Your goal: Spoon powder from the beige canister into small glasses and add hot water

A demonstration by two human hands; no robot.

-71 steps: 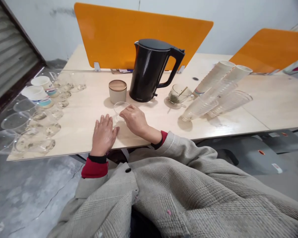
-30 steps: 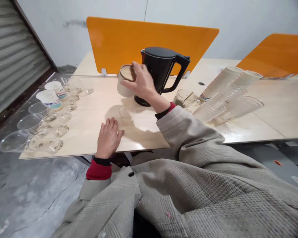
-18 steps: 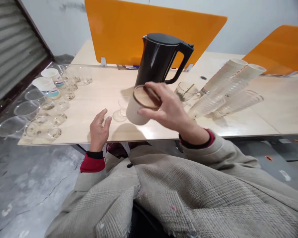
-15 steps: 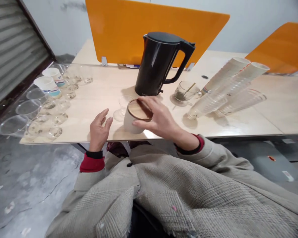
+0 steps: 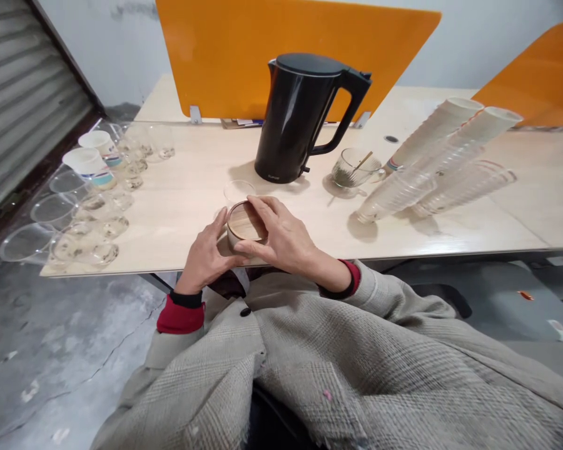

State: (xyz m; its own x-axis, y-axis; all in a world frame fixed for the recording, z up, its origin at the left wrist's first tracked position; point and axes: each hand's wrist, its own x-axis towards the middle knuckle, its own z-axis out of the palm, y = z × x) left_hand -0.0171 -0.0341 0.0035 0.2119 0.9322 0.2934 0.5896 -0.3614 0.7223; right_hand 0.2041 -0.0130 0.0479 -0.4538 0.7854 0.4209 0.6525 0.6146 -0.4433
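A cream ceramic jar with a round wooden lid [image 5: 246, 224] stands near the table's front edge, held between both hands. My right hand [image 5: 281, 236] spreads across the lid, with the thumb low on the jar's front. My left hand [image 5: 205, 245] grips the jar's left side. Just behind the jar, almost touching it, is a small clear glass dish [image 5: 238, 191]. The jar's lower part is hidden by my fingers.
A black electric kettle [image 5: 291, 122] stands behind the hands, with a glass mug and spoon [image 5: 351, 169] to its right. Stacked paper and clear cups [image 5: 398, 190] lie further right. Clear cups and bowls [image 5: 82, 215] line the left edge. Orange divider panels [image 5: 286, 44] stand behind.
The jar has come down from the air and now sits lower, closer to the front edge. My left hand has moved in from the table to hold its side.
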